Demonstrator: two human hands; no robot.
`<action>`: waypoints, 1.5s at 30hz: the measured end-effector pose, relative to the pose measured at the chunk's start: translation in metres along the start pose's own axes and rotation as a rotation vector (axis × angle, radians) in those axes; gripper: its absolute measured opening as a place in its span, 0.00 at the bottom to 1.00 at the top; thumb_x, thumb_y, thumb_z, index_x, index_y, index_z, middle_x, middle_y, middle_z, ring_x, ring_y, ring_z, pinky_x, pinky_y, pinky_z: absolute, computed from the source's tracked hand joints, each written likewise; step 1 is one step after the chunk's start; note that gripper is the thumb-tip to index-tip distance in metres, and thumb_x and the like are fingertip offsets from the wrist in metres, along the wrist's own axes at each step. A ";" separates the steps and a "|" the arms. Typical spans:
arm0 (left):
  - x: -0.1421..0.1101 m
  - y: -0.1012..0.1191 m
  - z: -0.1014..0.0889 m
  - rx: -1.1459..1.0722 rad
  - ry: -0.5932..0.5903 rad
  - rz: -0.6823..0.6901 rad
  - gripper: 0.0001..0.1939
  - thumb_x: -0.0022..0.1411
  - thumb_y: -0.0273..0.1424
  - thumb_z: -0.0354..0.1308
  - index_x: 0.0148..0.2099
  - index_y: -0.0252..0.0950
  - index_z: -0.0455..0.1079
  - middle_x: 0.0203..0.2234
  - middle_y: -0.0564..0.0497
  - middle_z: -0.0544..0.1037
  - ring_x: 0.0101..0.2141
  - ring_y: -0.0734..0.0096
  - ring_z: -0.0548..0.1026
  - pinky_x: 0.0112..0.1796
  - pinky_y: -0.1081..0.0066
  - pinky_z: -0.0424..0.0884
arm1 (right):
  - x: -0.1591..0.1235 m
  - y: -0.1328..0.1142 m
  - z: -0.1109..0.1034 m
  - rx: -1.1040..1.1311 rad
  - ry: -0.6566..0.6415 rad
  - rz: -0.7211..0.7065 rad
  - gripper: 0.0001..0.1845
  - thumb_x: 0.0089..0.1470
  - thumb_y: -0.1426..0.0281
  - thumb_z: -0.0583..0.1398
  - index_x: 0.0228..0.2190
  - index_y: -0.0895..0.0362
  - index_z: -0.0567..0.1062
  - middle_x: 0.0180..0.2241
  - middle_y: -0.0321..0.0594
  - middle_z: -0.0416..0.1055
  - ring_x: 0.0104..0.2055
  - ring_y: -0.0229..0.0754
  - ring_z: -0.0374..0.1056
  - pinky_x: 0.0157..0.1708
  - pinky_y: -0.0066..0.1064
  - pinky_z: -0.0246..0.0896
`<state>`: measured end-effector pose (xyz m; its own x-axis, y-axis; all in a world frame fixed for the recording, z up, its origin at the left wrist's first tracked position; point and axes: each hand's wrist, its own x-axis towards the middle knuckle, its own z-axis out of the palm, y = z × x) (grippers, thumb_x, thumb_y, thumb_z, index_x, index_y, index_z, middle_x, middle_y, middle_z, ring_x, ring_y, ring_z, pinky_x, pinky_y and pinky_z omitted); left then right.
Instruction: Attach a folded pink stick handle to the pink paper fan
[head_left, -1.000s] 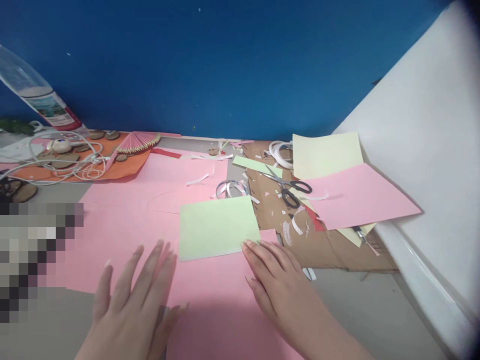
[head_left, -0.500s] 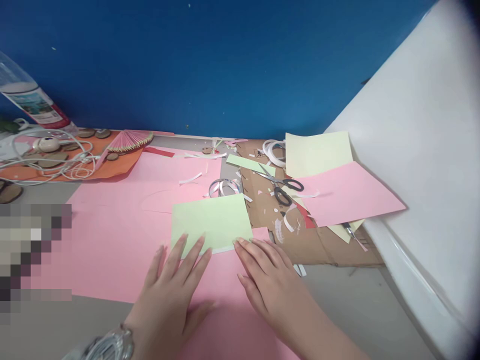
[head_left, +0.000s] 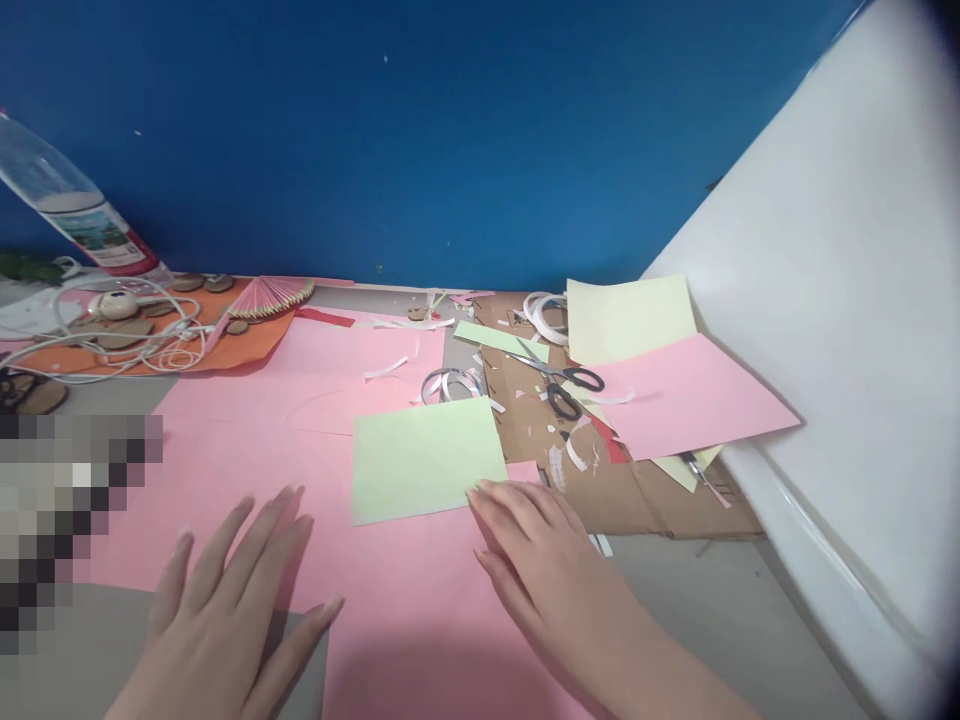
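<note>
A light green sheet of paper [head_left: 427,460] lies flat on large pink paper [head_left: 405,600]. My right hand [head_left: 540,560] rests at the green sheet's lower right corner, fingertips touching it, fingers stretched out and lying flat. To the left of the sheet, my left hand [head_left: 232,600] is over the pink paper's lower edge, fingers spread, holding nothing. Just behind the green sheet is a roll of tape [head_left: 426,388]. Black-handled scissors [head_left: 562,400] lie to its right with their blades apart.
Cardboard [head_left: 637,510] holds paper scraps, a pale green strip [head_left: 495,338] and a pink sheet [head_left: 697,400]. At the left are a plastic bottle [head_left: 97,225], a white cable [head_left: 187,350] and a folded pink fan [head_left: 270,297]. A blue wall [head_left: 450,130] stands behind.
My left hand has come off the green sheet and moved left. My right hand stays at the sheet's corner. The view has tilted slightly.
</note>
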<state>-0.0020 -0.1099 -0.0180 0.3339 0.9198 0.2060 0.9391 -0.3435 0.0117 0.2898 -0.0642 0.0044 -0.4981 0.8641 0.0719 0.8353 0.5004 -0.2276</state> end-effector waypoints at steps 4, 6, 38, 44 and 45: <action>0.051 0.005 -0.005 -0.091 -0.085 0.149 0.26 0.57 0.46 0.52 0.55 0.40 0.62 0.59 0.46 0.61 0.59 0.50 0.51 0.56 0.48 0.45 | 0.028 -0.005 -0.018 0.082 -0.090 -0.034 0.12 0.56 0.65 0.57 0.43 0.52 0.69 0.42 0.38 0.68 0.45 0.44 0.61 0.45 0.39 0.60; 0.082 0.012 -0.006 -0.183 -0.098 0.223 0.19 0.58 0.42 0.53 0.49 0.39 0.67 0.57 0.47 0.64 0.58 0.52 0.54 0.56 0.48 0.47 | 0.042 -0.007 -0.021 0.113 -0.140 -0.088 0.05 0.55 0.65 0.58 0.33 0.54 0.70 0.37 0.36 0.68 0.41 0.42 0.63 0.40 0.36 0.61; 0.132 0.002 0.005 -1.293 -0.375 -0.282 0.15 0.61 0.41 0.51 0.43 0.35 0.63 0.18 0.60 0.65 0.19 0.80 0.62 0.20 0.80 0.57 | 0.055 0.046 -0.021 0.868 -0.111 0.462 0.15 0.56 0.57 0.52 0.35 0.54 0.70 0.26 0.33 0.67 0.26 0.36 0.61 0.26 0.27 0.54; 0.128 0.000 0.011 -1.127 -0.313 -0.193 0.14 0.60 0.39 0.52 0.43 0.35 0.68 0.18 0.58 0.63 0.19 0.79 0.61 0.20 0.78 0.57 | 0.054 0.038 -0.027 0.636 -0.079 0.326 0.11 0.56 0.61 0.54 0.40 0.47 0.71 0.40 0.33 0.71 0.38 0.40 0.67 0.36 0.30 0.59; 0.127 0.002 0.011 -1.120 -0.319 -0.171 0.14 0.60 0.39 0.52 0.43 0.35 0.69 0.19 0.57 0.66 0.20 0.78 0.62 0.21 0.78 0.59 | 0.055 0.036 -0.027 0.621 -0.084 0.262 0.11 0.57 0.62 0.54 0.41 0.46 0.71 0.42 0.33 0.71 0.42 0.40 0.66 0.39 0.31 0.59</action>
<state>0.0428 0.0087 -0.0024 0.3652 0.9212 -0.1342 0.4309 -0.0395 0.9015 0.2985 0.0024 0.0269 -0.3351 0.9330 -0.1314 0.6549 0.1304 -0.7443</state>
